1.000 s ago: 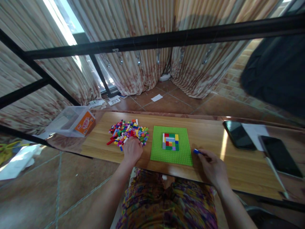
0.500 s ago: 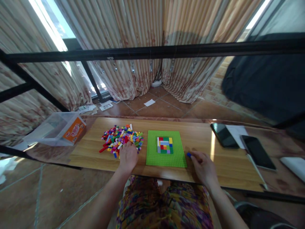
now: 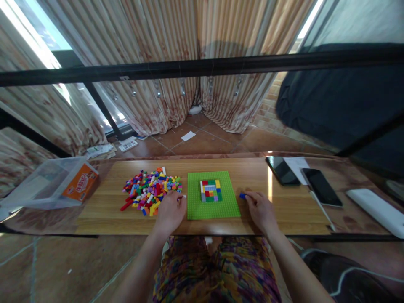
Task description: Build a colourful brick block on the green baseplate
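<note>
My right hand (image 3: 260, 208) pinches a blue brick (image 3: 242, 196) just off the right edge of the green baseplate (image 3: 227, 208). On the plate lies a flat block of joined bricks (image 3: 211, 191) in red, green, yellow, white, blue and grey. Between the loose bricks (image 3: 148, 187) and the plate's left edge, my left hand (image 3: 170, 210) has its fingers closed. A small white brick (image 3: 184, 196) shows at its fingertips, mostly hidden by them.
A clear plastic box (image 3: 47, 181) with an orange label stands left of the wooden board (image 3: 107, 214). Two dark phones (image 3: 282, 170) and a sheet of paper (image 3: 296, 166) lie at the right. A long white object (image 3: 377, 210) is farther right.
My left hand has moved right from the loose bricks toward the baseplate, and a white brick now shows in its fingers. My right hand still holds the blue brick. The camera view has shifted.
</note>
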The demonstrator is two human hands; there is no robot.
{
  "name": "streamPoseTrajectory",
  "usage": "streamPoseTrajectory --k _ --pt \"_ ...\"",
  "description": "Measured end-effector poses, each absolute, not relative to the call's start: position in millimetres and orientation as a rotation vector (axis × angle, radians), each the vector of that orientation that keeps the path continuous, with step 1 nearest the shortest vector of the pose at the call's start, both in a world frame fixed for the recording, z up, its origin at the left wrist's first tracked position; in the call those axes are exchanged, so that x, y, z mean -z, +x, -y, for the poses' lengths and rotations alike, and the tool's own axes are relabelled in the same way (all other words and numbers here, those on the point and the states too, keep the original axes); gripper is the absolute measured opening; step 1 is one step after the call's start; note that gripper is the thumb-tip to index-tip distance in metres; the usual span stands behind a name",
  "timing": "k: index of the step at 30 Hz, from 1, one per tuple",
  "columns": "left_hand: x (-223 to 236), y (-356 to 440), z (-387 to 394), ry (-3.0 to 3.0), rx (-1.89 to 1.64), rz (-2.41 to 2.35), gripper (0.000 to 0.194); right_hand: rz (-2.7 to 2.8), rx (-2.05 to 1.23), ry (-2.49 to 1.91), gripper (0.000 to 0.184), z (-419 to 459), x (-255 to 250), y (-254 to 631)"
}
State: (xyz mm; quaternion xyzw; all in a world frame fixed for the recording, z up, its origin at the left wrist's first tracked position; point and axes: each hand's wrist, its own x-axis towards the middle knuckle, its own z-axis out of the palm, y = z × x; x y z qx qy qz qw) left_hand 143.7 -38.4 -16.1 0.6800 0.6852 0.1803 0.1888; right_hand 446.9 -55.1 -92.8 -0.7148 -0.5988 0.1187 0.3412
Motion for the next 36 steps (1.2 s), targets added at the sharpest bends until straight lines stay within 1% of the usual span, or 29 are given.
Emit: streamPoseTrajectory --k 4,7,10,12,14,16,19,21,25,29,32,36 --pt "24 162 45 1.441 -0.76 -1.552 0.029 1.604 -0.234 -1.9 0.037 52 92 446" --pt "29 175 51 1.135 -0.831 -1.434 0.029 1.595 -0.222 -1.878 0.037 52 90 446" --pt "30 185 56 0.95 -0.851 -1.328 0.029 1.541 -0.259 -1.826 0.036 60 81 434" --pt "30 190 58 0.895 -0.84 -1.28 0.03 1.554 -0.389 -1.717 0.034 68 71 417" --pt "29 195 59 0.878 -0.813 -1.246 0.03 1.612 -0.611 -1.549 0.031 76 60 397" --pt "28 199 59 0.888 -0.785 -1.213 0.029 1.667 -0.8 -1.435 0.034 81 52 378" --pt "27 201 58 0.903 -0.779 -1.187 0.028 1.71 -0.877 -1.374 0.032 80 45 363" --pt "26 201 56 0.906 -0.788 -1.188 0.029 1.75 -0.876 -1.354 0.029 74 43 360" --pt "28 201 52 0.878 -0.817 -1.221 0.029 1.837 -0.844 -1.323 0.029 65 45 360" --pt "32 204 48 0.842 -0.842 -1.221 0.025 1.907 -0.75 -1.34 0.028 58 51 359" --pt "39 203 43 0.924 -0.844 -1.277 0.023 1.993 -0.61 -1.352 0.029 48 57 360" --pt "53 194 27 1.269 -0.933 -1.573 0.019 2.083 -0.334 -1.467 0.032 25 63 363"
